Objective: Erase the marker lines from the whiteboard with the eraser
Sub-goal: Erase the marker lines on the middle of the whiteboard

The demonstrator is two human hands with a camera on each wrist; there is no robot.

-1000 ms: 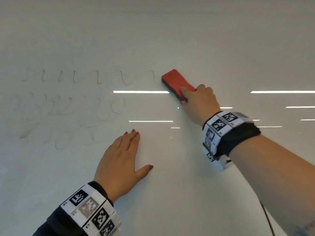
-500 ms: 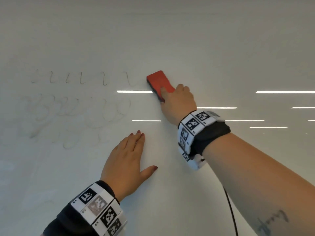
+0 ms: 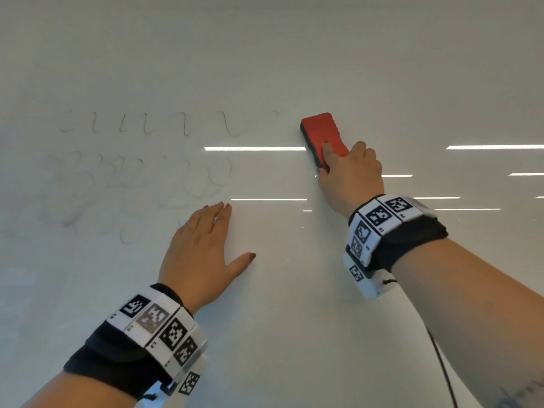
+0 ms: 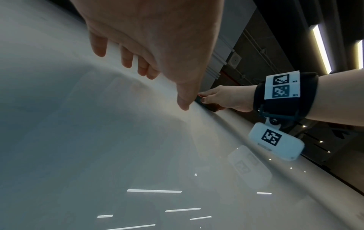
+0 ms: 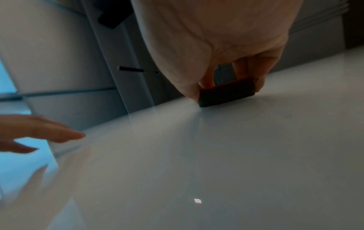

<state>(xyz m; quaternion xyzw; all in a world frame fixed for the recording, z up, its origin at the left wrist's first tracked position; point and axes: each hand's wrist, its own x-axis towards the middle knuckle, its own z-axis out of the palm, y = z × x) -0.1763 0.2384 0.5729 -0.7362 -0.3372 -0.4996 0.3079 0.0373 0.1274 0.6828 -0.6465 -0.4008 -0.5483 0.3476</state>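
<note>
Head view shows the right hand [image 3: 350,175] gripping the eraser [image 3: 323,136] at its near end, thumb laid on the red back and the other fingers wrapped over the far side, so the long free part of the block points up and left toward the marks. That hold probably lets the wrist steer the block while the palm stays off the whiteboard [image 3: 294,54]. The eraser sits flat, dark felt against the board, just right of the faint wavy line [image 3: 182,125] in the top row, with a bare stretch of board between them. Below that row lie 2 or more bands of smudged loops [image 3: 132,184], pale and half wiped, so in my judgement the job is only partly done and the strokes must run leftward and then down. Right wrist view confirms the clamp: thumb [image 5: 204,84] on 1 side of the block, fingers on the other, with the dark felt edge [image 5: 226,93] pressed to the surface. The left hand [image 3: 200,254] lies flat on the board below the marks, fingers straight and close together, thumb spread wide; it holds nothing and seems to serve as a brace so the body can lean in. Left wrist view is too oblique to show whether the whole palm [image 4: 157,38] bears on the board; the fingertips [image 4: 126,60] appear to touch it.
</note>
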